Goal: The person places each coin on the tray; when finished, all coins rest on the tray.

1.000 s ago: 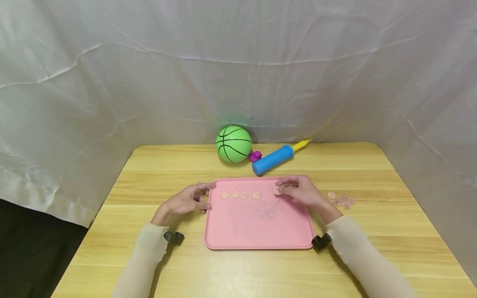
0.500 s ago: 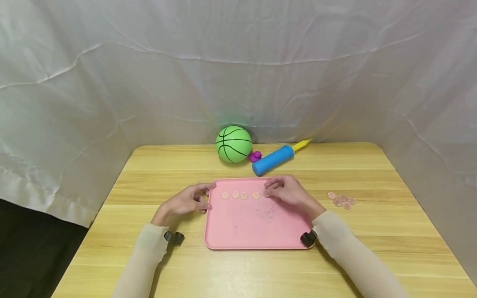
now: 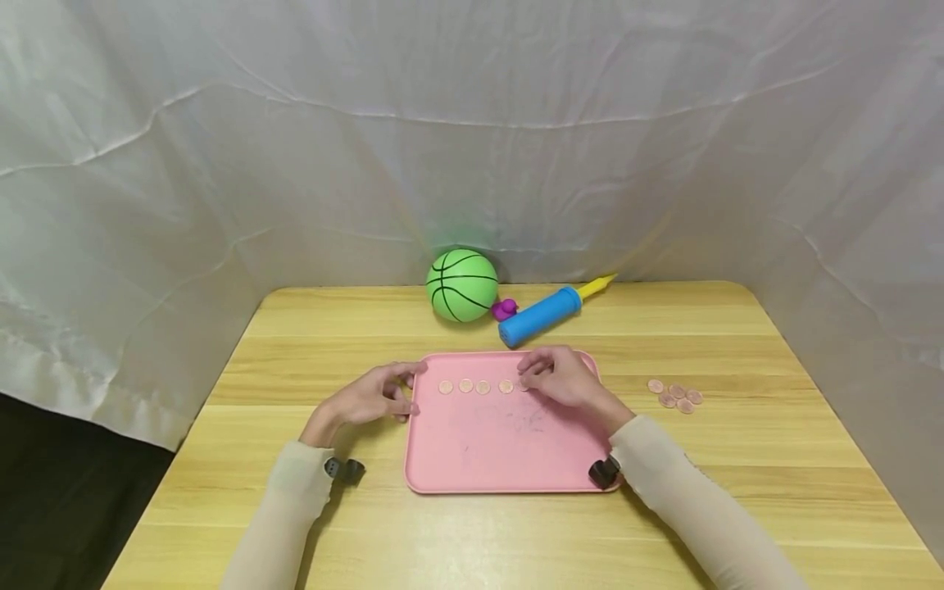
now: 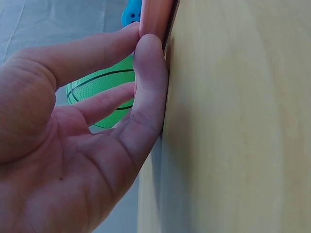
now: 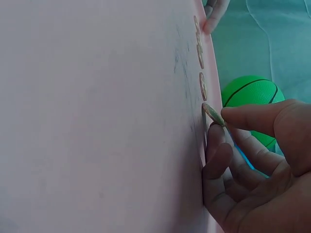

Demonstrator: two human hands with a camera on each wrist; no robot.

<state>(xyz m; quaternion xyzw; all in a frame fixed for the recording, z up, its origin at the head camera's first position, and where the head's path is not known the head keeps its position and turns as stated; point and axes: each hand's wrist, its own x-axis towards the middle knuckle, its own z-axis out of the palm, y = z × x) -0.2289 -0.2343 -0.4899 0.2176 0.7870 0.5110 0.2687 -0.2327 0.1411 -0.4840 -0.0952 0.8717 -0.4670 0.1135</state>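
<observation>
My left hand (image 3: 366, 397) grips the left edge of a pink tray (image 3: 509, 467). In the left wrist view the thumb lies on the tray's rim (image 4: 155, 17), with a curled finger beneath it. Over the tray's far right part, my right hand (image 3: 566, 378) pinches a copper coin (image 5: 214, 114) between thumb and finger. That coin is tilted, its lower edge right at the tray's surface. Left of it, several coins lie flat in a row along the far side, the nearest coin (image 3: 506, 386) just beside my fingertips. Other fingers of the right hand curl close to the tray.
On the wooden table (image 3: 472, 541), right of the tray, lies a loose cluster of coins (image 3: 676, 392). Behind the tray are a green ball (image 3: 462, 285), a purple toy duck (image 3: 505, 309) and a blue pump (image 3: 542, 316) with a yellow tip. A pale curtain (image 3: 472, 180) surrounds the table.
My right hand has moved left across the tray with the coin, up to the end of the row. The left hand has stayed on the tray's edge.
</observation>
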